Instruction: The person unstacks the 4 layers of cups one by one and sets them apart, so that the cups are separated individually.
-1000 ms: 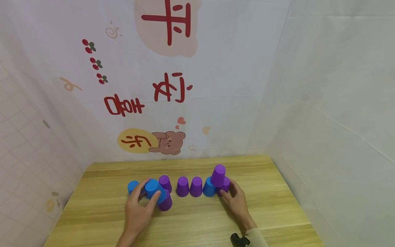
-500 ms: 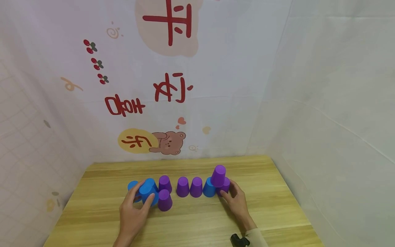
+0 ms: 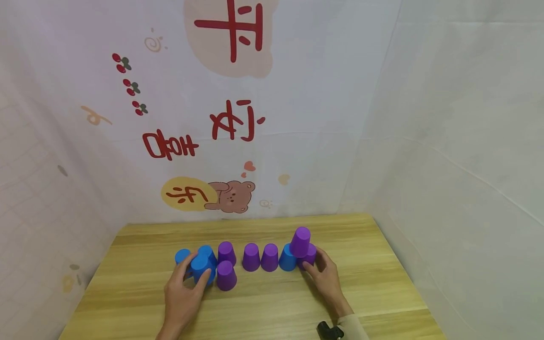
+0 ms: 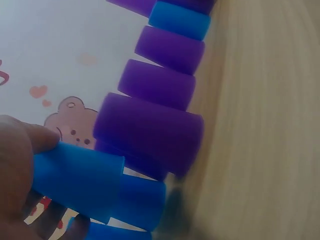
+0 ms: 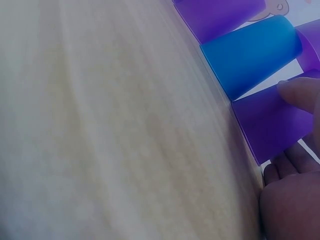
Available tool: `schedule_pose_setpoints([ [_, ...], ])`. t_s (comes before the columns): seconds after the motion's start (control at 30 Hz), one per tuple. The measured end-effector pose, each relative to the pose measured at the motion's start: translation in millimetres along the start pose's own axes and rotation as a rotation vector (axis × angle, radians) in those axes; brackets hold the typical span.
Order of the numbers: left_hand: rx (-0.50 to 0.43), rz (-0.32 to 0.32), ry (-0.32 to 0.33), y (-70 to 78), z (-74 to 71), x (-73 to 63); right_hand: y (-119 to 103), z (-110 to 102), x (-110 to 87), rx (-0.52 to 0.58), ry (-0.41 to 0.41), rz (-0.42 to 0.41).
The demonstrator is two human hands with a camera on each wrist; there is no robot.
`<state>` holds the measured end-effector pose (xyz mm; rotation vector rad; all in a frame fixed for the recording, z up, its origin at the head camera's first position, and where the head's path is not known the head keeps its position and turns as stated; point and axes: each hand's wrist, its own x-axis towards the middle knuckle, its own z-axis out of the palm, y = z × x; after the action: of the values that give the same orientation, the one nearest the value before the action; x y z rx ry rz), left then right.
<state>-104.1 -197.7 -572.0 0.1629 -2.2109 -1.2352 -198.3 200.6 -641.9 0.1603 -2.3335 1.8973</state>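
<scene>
My left hand (image 3: 182, 295) grips an upside-down blue cup (image 3: 200, 267) between thumb and fingers. In the left wrist view the blue cup's rim hangs above the tabletop, in front of a second blue cup (image 4: 142, 200). A purple cup (image 3: 226, 276) stands just right of the held one. At the row's right end, my right hand (image 3: 327, 281) has its thumb and fingers around a purple cup (image 3: 310, 256) standing on the table. Bridging this cup and a blue neighbour (image 3: 287, 259) is an upper purple cup (image 3: 301, 241).
Farther left, a blue cup (image 3: 182, 256) is partly covered by my left fingers. A purple cup (image 3: 226, 252) stands behind the front purple one, and two more purple cups (image 3: 251, 257) fill the row's middle. The wooden table (image 3: 272, 311) meets a printed cloth backdrop (image 3: 323, 141).
My left hand has drawn the blue cup left and down in the head view, away from above the front purple cup. The right hand keeps its place.
</scene>
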Motion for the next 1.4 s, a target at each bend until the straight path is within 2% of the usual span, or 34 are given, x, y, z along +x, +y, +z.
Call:
schedule_pose_setpoints([
  [0.43, 0.030, -0.055, -0.076, -15.7, 4.8, -6.7, 3.1, 1.0, 1.2, -0.010, 0.018, -0.020],
  [0.6, 0.078, -0.088, -0.114, -16.8, 6.5, -7.7, 3.0, 0.7, 0.4, -0.015, 0.019, -0.024],
  [0.83, 0.098, -0.077, -0.130, -16.4, 7.6, -9.1, 2.7, 0.3, 0.5, -0.005, 0.007, -0.002],
  [1.2, 0.129, -0.105, -0.175, -21.4, 8.5, -8.5, 0.8, 0.2, 0.9, -0.018, 0.012, -0.006],
  [1.4, 0.129, -0.110, -0.180, -21.5, 8.4, -8.7, 0.4, -0.2, 0.7, -0.015, 0.004, -0.006],
])
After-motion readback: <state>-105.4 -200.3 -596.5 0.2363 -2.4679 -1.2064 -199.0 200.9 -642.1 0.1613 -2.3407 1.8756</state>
